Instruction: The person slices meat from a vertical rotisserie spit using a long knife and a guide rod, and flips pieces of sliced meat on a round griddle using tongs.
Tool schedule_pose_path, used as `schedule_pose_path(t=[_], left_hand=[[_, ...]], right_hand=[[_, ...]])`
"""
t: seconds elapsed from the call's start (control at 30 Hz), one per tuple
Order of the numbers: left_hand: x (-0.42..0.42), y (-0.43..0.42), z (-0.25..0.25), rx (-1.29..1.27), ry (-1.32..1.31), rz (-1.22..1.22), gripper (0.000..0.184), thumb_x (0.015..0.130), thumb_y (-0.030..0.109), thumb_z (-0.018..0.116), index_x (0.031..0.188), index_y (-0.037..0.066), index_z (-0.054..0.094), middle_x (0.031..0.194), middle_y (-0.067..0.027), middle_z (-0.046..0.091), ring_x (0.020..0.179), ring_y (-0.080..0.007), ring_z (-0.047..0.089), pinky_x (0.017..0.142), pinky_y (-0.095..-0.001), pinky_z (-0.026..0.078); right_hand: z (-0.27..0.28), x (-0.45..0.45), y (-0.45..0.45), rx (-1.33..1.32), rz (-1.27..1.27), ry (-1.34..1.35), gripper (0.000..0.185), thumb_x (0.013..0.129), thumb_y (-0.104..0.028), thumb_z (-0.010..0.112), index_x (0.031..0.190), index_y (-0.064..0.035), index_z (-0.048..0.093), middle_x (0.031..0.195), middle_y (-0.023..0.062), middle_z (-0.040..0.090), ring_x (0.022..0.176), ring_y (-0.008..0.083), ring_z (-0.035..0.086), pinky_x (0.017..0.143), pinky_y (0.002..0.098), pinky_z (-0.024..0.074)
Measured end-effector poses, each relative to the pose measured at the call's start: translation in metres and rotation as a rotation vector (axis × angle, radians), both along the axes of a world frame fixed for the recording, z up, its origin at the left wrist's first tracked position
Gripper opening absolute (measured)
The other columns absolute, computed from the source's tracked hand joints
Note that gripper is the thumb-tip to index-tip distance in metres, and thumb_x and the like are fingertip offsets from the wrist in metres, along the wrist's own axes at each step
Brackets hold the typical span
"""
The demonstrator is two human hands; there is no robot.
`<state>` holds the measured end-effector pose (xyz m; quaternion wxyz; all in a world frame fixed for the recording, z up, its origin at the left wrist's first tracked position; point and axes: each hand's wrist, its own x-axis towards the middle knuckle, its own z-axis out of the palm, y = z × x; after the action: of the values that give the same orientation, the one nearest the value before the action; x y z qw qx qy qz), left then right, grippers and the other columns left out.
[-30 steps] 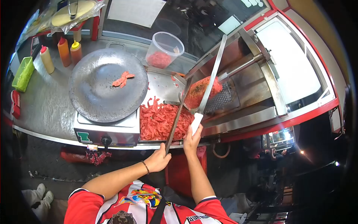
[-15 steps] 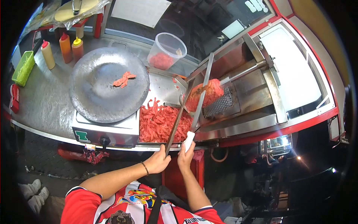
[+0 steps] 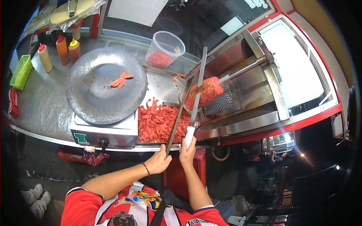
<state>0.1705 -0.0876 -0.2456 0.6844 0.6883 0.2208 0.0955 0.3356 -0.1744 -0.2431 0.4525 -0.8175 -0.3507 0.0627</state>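
Note:
My right hand [image 3: 187, 155] is closed around the white handle of a long straight knife [image 3: 198, 86]. The knife's blade lies across the browned surface of a meat cone [image 3: 211, 90] on a metal spit [image 3: 247, 69]. In my left hand [image 3: 158, 162] is a long, flat, brownish metal tool [image 3: 175, 128], gripped at its near end. Its exact kind is unclear; the far end reaches the cone's narrow left side. Below both blades, red shaved meat strips [image 3: 158, 124] fill the front of a steel tray [image 3: 158, 83].
Left of the tray, a round dark griddle [image 3: 94, 96] sits on a burner [image 3: 105, 133], with a few meat strips [image 3: 121, 80] on top. Behind stands a clear bucket [image 3: 164, 47] holding red meat. Sauce bottles [image 3: 62, 51] and a green container [image 3: 21, 73] are farther left.
The knife has swung a little more upright and left, its blade still over the meat cone. The flat tool stays near the cone. The whole view has shifted slightly.

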Motion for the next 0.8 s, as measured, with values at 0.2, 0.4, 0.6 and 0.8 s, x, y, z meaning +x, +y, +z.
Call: schedule_pose_path(t=[0.2, 0.4, 0.6, 0.8], left_hand=[[0.003, -0.001, -0.012, 0.051, -0.027, 0.036, 0.039, 0.100, 0.026, 0.051, 0.107, -0.006, 0.029, 0.075, -0.0327, 0.059, 0.072, -0.0479, 0.065, 0.067, -0.0520, 0.051], [-0.008, 0.009, 0.010, -0.179, -0.013, 0.005, 0.028, 0.102, 0.021, 0.051, 0.107, 0.002, 0.032, 0.063, -0.0148, 0.054, 0.048, -0.0237, 0.057, 0.047, -0.0399, 0.046], [-0.008, -0.015, 0.012, -0.509, -0.138, -0.017, 0.018, 0.103, 0.016, 0.047, 0.110, 0.007, 0.032, 0.063, -0.0056, 0.047, 0.047, -0.0164, 0.050, 0.044, -0.0335, 0.043], [0.000, -0.024, 0.018, -0.648, -0.259, -0.083, 0.014, 0.102, 0.011, 0.042, 0.111, 0.010, 0.031, 0.066, -0.0050, 0.045, 0.048, -0.0164, 0.046, 0.046, -0.0332, 0.045]], right_hand=[[-0.030, -0.012, -0.047, -0.047, 0.010, -0.034, 0.033, 0.102, -0.019, 0.058, 0.129, -0.0032, 0.046, 0.079, 0.0069, 0.061, 0.055, 0.0126, 0.055, 0.049, 0.0303, 0.0458], [-0.018, -0.021, -0.046, -0.082, -0.006, 0.075, 0.031, 0.102, -0.017, 0.057, 0.128, -0.0021, 0.046, 0.076, 0.0062, 0.059, 0.055, 0.0127, 0.055, 0.049, 0.0313, 0.0459], [-0.020, -0.017, -0.043, -0.092, 0.006, 0.059, 0.031, 0.102, -0.018, 0.057, 0.126, -0.0008, 0.047, 0.081, 0.0134, 0.063, 0.065, 0.0219, 0.061, 0.061, 0.0376, 0.0498], [-0.045, -0.020, -0.043, -0.060, 0.036, 0.048, 0.035, 0.101, -0.018, 0.058, 0.129, -0.0021, 0.045, 0.097, 0.0234, 0.068, 0.088, 0.0373, 0.070, 0.075, 0.0443, 0.0530]])
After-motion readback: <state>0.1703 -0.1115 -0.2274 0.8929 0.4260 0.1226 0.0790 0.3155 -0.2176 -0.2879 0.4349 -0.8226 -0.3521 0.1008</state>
